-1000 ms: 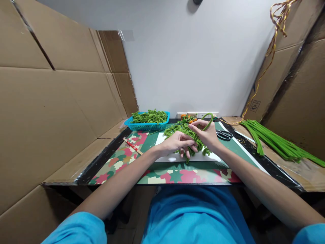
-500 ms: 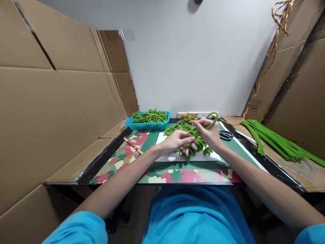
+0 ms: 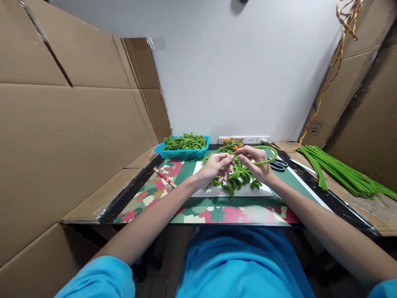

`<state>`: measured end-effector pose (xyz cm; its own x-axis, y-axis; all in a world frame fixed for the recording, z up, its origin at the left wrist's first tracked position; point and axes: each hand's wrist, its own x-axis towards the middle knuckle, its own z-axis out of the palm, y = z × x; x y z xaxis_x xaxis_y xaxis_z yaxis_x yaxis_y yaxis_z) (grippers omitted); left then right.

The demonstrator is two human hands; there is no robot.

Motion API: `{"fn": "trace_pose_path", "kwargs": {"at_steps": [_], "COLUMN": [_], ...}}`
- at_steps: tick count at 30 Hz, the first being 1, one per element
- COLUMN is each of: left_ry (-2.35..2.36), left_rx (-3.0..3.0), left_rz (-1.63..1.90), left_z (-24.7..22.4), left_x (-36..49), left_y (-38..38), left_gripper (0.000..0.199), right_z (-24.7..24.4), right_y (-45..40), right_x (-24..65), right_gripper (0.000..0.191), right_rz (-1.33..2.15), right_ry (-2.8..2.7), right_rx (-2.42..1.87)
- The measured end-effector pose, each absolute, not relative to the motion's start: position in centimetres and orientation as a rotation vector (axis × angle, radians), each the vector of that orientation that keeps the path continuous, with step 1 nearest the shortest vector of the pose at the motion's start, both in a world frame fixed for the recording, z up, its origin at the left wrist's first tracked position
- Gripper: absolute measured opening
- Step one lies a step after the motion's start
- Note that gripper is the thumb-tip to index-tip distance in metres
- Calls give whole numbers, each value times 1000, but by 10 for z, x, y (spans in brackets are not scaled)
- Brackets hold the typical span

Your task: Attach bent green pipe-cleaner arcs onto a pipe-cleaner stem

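A green pipe cleaner [image 3: 274,155] runs between my hands, and its free part arcs in a loop to the right of the right hand. My left hand [image 3: 215,167] is closed, thumb and forefinger pinched at the near end of the stem; its other fingers curl loosely below. My right hand [image 3: 257,164] is closed around the same stem, fingertips close to the left hand's pinch. Below both hands, several short curled green pipe-cleaner pieces [image 3: 229,190] lie on a white sheet [image 3: 254,192], partly hidden by the hands.
A blue basket [image 3: 184,155] full of curled green pieces stands back left. Orange-and-green pieces [image 3: 234,145] lie at the back. Black scissors [image 3: 279,164] rest right of my right hand. Long green pipe cleaners [image 3: 347,171] lie far right, a red-and-wood stick [image 3: 165,178] left. Cardboard walls [image 3: 77,124] flank the table.
My right hand has turned and lowered slightly, and the pipe cleaner's loop has swung from upright to lying out rightward. My left hand's pinch has risen a little. The view has shifted slightly.
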<state>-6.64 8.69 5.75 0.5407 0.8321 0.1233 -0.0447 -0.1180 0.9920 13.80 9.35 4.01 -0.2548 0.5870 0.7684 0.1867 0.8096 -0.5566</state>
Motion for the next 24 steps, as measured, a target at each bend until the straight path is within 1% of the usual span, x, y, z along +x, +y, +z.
{"fn": "trace_pose_path", "kwargs": {"at_steps": [3,7,11,16,17,21,24], "left_ry": [727,745,770,777,780,784,781], "left_rx": [1471,1446,1444,1459,1459,1474,1467], "left_rz": [938,1009,1064,1076,1062,1009,996], "left_z": [59,58,57,57,58,59,60], "left_x": [-66,-67,-69,-67,-67,-67,-68], "left_y": [87,90,93,91,90,89,89], "left_gripper": [48,45,43,44,45,46,46], "right_z": [36,31,27,29,30,33,35], "right_y": [97,101,103,99,98,98,98], "right_x": [141,143,144,144,144,143,141], "right_gripper": [33,37,36,47,47,37,36], "right_rz": [338,208,173,120,122,205,295], "right_ry": [-1867,-1938,-1963,-1924,-1917,-1936,-1900], "right_rx": [-569,-597,-626,-651,-647,-594,-583]}}
